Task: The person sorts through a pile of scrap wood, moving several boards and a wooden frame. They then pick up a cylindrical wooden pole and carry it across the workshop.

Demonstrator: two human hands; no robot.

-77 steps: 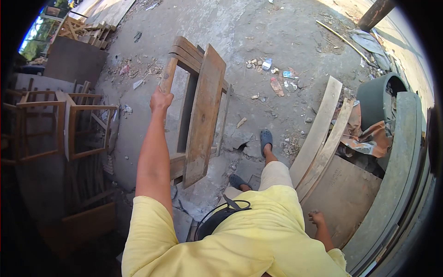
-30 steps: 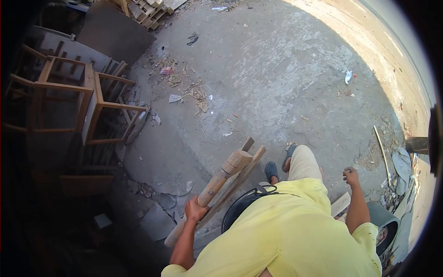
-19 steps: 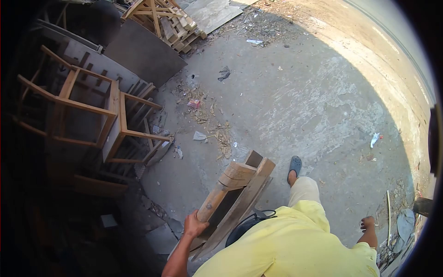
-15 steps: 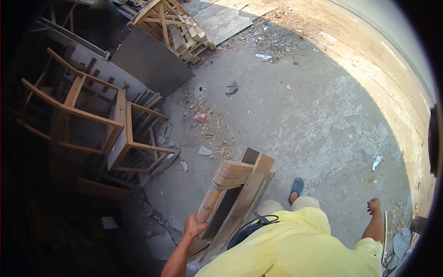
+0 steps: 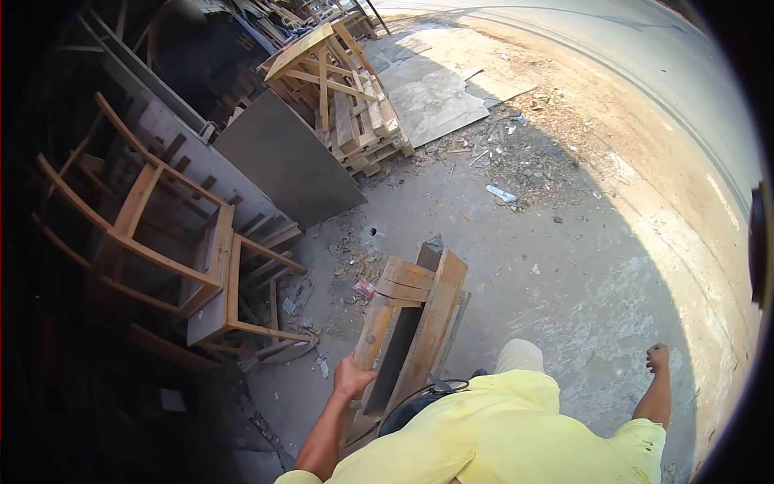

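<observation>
My left hand [image 5: 353, 377] is closed round one leg of a worn wooden bench [image 5: 415, 315], which I carry tilted beside my body with its legs pointing ahead. My right hand [image 5: 658, 356] swings at my side with curled fingers and holds nothing. I wear a yellow shirt, and one knee in light trousers shows below the bench.
Bare wooden chair frames [image 5: 173, 266] are stacked on the left against grey boards [image 5: 282, 165]. Ahead stands a pile of wooden frames and pallets [image 5: 339, 89] with a flat sheet [image 5: 435, 101] beyond. Litter and wood scraps [image 5: 516, 157] dot the cracked concrete; a sunlit road curves on the right.
I have walked forward carrying the bench; the chair frames and pallet pile have drawn closer and slid down the view. My right arm has swung back and forth.
</observation>
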